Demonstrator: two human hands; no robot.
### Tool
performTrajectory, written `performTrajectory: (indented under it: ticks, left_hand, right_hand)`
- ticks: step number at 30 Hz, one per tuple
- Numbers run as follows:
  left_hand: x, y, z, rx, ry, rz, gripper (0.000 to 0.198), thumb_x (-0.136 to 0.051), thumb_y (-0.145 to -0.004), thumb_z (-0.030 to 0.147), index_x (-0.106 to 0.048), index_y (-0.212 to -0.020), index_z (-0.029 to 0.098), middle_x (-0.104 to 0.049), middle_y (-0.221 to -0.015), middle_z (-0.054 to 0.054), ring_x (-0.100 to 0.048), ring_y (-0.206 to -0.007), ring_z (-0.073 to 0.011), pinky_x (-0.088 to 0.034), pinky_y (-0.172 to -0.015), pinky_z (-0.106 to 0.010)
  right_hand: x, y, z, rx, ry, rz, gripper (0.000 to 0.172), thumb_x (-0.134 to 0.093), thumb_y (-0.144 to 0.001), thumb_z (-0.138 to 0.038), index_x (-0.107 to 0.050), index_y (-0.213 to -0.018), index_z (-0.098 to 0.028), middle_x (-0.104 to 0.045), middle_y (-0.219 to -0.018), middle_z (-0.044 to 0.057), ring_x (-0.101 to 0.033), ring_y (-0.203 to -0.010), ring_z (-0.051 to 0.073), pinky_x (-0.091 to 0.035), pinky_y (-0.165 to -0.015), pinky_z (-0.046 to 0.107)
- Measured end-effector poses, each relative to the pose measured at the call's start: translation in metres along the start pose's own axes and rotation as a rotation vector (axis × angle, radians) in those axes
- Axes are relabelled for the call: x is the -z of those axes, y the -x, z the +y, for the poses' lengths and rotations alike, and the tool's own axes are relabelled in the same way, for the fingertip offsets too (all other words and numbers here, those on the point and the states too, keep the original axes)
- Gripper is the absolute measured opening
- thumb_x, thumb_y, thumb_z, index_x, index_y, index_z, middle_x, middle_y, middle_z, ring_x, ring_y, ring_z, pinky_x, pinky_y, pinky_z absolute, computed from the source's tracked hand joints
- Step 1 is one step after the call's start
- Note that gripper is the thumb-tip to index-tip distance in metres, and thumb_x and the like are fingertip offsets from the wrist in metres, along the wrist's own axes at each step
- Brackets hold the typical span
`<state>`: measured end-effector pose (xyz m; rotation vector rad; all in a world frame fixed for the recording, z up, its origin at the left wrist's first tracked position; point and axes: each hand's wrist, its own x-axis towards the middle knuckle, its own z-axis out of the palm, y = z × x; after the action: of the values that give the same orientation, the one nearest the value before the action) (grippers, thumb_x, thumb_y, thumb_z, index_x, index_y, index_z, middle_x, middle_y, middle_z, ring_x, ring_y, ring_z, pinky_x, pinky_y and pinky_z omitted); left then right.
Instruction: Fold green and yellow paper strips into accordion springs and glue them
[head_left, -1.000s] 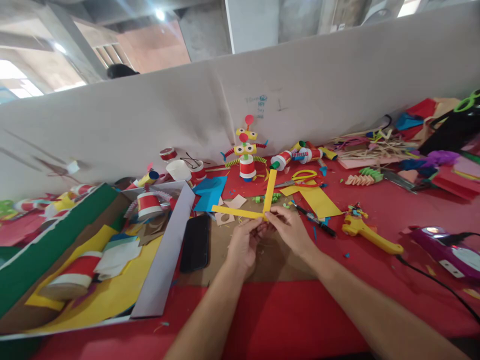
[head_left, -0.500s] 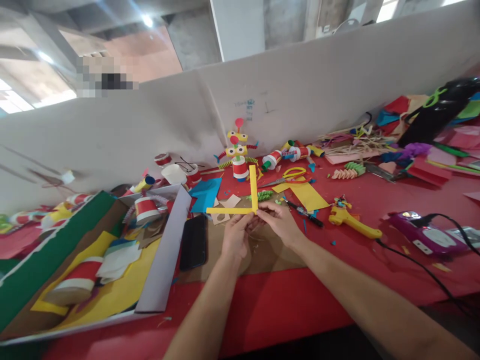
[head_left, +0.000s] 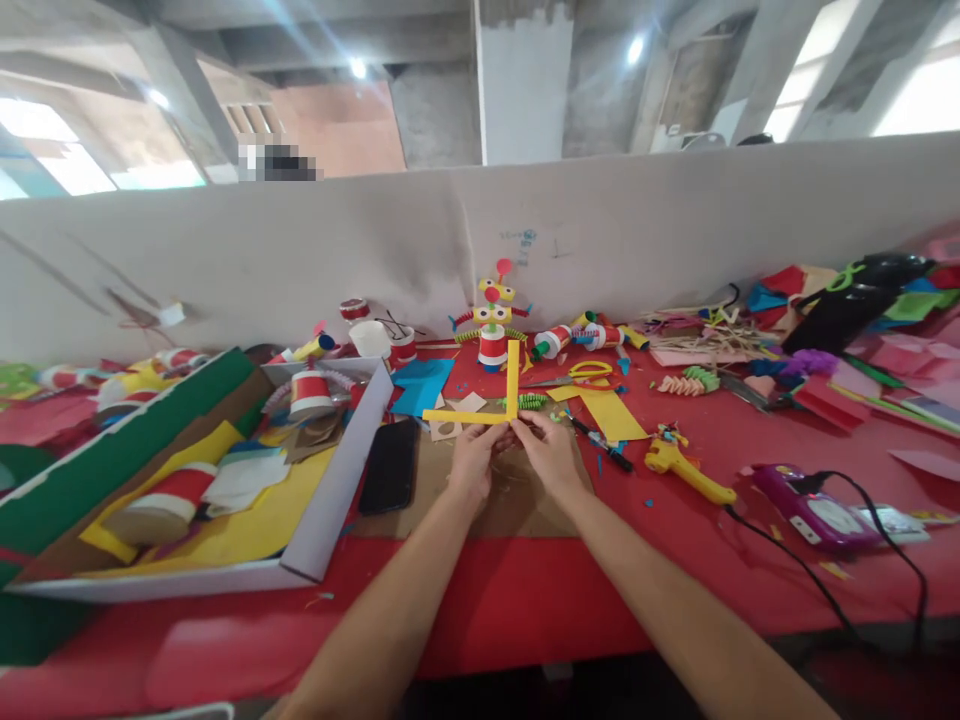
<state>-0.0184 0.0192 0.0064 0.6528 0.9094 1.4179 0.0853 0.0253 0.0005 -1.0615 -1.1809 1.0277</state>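
Both hands are on the same spot: left hand (head_left: 471, 458) and right hand (head_left: 550, 452) pinch the corner where two yellow strips meet, fingertips nearly touching, over the brown cardboard (head_left: 431, 490) at the front of the bench (head_left: 540, 600). One strip (head_left: 513, 372) points up and away, the other (head_left: 448, 416) runs out to the person's left, so they make an L. Can't tell from here if the corner is glued or only pressed. If it's only pressed, main risk is the angle: a small twist of either hand would likely skew the L, or slide one strip off the other. Long ends are unsupported, so a careless tilt could bend them; they look like paper. Fingers cover the joint, so a misaligned edge would be easy to miss. Clutter is the other problem. Green folded strip (head_left: 532, 401) sits close behind, and a forward drift could brush it. Phone (head_left: 388, 466) is by the left forearm. Scissors (head_left: 574, 373) and yellow glue gun (head_left: 694, 475) lie off to the right; a wide right elbow swing might catch the gun's cord (head_left: 787, 557) and drag it.
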Motion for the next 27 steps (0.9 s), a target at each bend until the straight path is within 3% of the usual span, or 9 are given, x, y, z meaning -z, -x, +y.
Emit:
performTrajectory:
  ticks: [5,11,19,22,27]
  left_hand:
    - [0.010,-0.007,0.002,-0.006,0.073,-0.001,0.013,-0.070,-0.059,0.014,-0.066,-0.070,0.010,-0.067,-0.062,-0.004,-0.059,-0.054,-0.0091,-0.046,-0.059,-0.020]
    - [0.009,0.001,0.004,0.047,0.154,-0.043,0.014,-0.071,-0.056,0.010,-0.066,-0.069,0.011,-0.064,-0.058,-0.001,-0.054,-0.050,-0.0056,-0.044,-0.052,-0.016]
    - [-0.008,0.016,0.000,-0.001,0.050,0.050,0.016,-0.073,-0.053,0.017,-0.068,-0.067,0.010,-0.065,-0.060,-0.004,-0.055,-0.052,-0.0076,-0.041,-0.051,-0.017]
    - [-0.005,0.016,-0.005,-0.072,0.019,0.096,0.019,-0.075,-0.053,0.021,-0.069,-0.069,0.011,-0.066,-0.062,-0.004,-0.056,-0.055,-0.0085,-0.041,-0.053,-0.018]
    - [0.007,0.011,-0.006,-0.135,-0.010,0.049,0.025,-0.076,-0.053,0.021,-0.070,-0.075,0.011,-0.068,-0.069,-0.006,-0.059,-0.063,-0.0119,-0.045,-0.063,-0.022]
  right_hand:
    - [-0.008,0.000,0.001,-0.125,-0.119,-0.024,0.027,-0.061,-0.068,-0.034,-0.069,-0.088,-0.018,-0.070,-0.080,0.005,-0.062,-0.067,0.018,-0.050,-0.059,0.029]
    - [0.000,0.014,0.005,0.013,-0.178,-0.160,0.042,-0.064,-0.069,-0.032,-0.060,-0.110,-0.023,-0.066,-0.101,0.004,-0.061,-0.082,0.018,-0.050,-0.065,0.029]
    - [0.002,0.009,0.008,0.014,-0.133,-0.016,0.029,-0.062,-0.070,-0.038,-0.067,-0.091,-0.018,-0.069,-0.087,0.004,-0.061,-0.074,0.019,-0.049,-0.067,0.031]
    - [0.001,0.008,0.013,0.010,-0.065,-0.007,0.027,-0.061,-0.071,-0.038,-0.068,-0.087,-0.017,-0.069,-0.085,0.005,-0.061,-0.074,0.019,-0.048,-0.067,0.031]
    - [-0.004,0.014,0.012,0.045,0.033,-0.067,0.028,-0.053,-0.077,-0.039,-0.065,-0.091,-0.017,-0.068,-0.084,0.005,-0.061,-0.073,0.018,-0.048,-0.066,0.030]
